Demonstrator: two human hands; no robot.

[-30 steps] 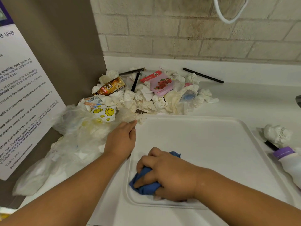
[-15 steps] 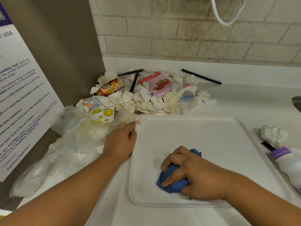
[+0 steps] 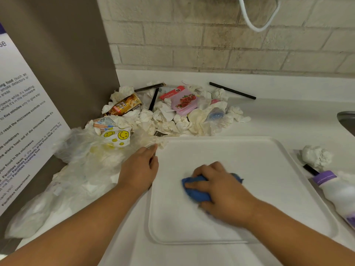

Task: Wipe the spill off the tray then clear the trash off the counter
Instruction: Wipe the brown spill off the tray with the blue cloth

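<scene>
**A:** What runs down the left edge?

**B:** A stiff printed notice (image 3: 23, 131), white with dark lettering, leans against a flat brown panel (image 3: 67, 54). At lower left a thin clear plastic bag (image 3: 73, 169) lies slumped and wrinkled on the smooth white counter (image 3: 288, 120).

**A:** And the rubbish?

**B:** The trash heap (image 3: 172, 120) sits at upper centre, in the corner where the panel meets the pale brick wall (image 3: 211, 45). It is mostly crumpled white tissues. Among them are a glossy brown wrapper (image 3: 124, 106), a paper wrapper printed with yellow smileys (image 3: 117, 135) and a pink sachet (image 3: 184, 102) showing red fruit. A long black straw (image 3: 232, 90) lies apart to the right, along the back ledge.

**A:** The hands?

**B:** The left hand (image 3: 139, 169) lies flat at the upper-left corner of the tray (image 3: 249, 160). Its fingers are straight and close together along the rim, gripping nothing. The tray is matte white and rectangular, with rounded corners and a low raised lip. It fills the frame from centre to lower right. The right hand (image 3: 224, 196) is on the tray just right of centre, fingers curled round a bunched, soft blue cloth (image 3: 194, 191) pressed onto the surface.

**A:** Further right?

**B:** A crumpled tissue ball (image 3: 316, 156) sits just beside the tray's right edge. Below it a translucent plastic bottle (image 3: 342, 194) with a purple cap lies on its side. A curved metal sink rim (image 3: 347, 121) shows at the right edge.
</scene>
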